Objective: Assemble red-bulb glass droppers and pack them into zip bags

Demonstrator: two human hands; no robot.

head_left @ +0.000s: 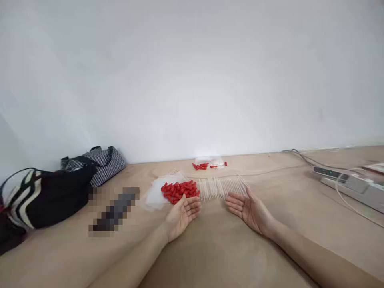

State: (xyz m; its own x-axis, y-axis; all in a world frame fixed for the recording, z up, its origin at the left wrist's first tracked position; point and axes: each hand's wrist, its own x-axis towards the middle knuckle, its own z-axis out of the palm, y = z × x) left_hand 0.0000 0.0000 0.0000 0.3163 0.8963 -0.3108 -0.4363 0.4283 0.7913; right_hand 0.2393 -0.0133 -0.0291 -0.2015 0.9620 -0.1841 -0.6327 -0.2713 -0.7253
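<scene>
Sticks [210, 189] lie beyond left hand [181, 217] and right hand [254, 213], palms inward, fingers [235, 201] extended, empty.

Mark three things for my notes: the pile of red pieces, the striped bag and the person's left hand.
Pile of red pieces [180, 191]: head view, middle of the heap.
Striped bag [108, 173]: head view, its striped side.
Left hand [180, 219]: head view, on the palm.

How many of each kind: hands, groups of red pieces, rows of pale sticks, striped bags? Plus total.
Hands: 2 (left hand, right hand)
Groups of red pieces: 2 (big pile, loose group near the wall)
Row of pale sticks: 1
Striped bag: 1
Total: 6
Single pieces and sticks: too crowded to count.
</scene>
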